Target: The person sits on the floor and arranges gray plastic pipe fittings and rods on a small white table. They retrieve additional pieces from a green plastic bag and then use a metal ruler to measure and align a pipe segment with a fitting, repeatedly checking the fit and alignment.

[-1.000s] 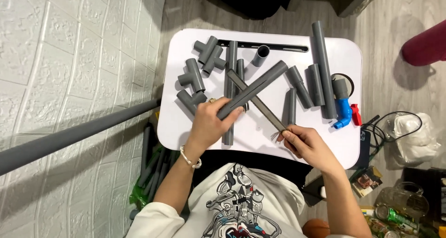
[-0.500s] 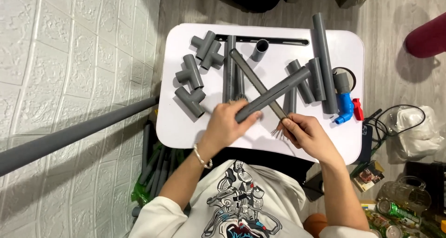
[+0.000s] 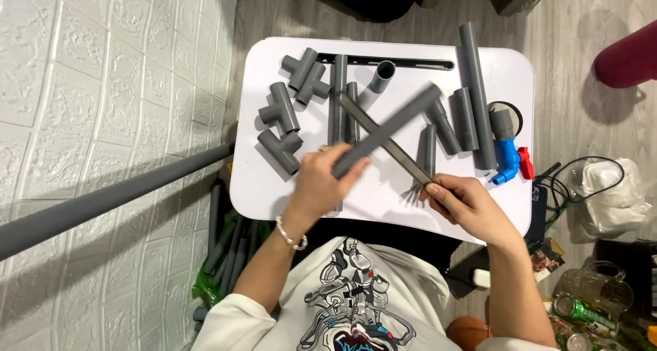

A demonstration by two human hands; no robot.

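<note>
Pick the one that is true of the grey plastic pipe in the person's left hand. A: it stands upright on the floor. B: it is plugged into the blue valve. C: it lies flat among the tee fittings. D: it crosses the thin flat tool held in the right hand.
D: the grey plastic pipe in the left hand slants up to the right, crossing the thin flat tool held by the right hand above the white table.

grey pipe [image 3: 390, 128] in left hand [image 3: 321, 183]

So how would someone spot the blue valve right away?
Start at the white table and go to its right edge. Beside the longest grey pipe lies the blue valve, the only coloured piece among grey fittings, with a red handle.
</note>
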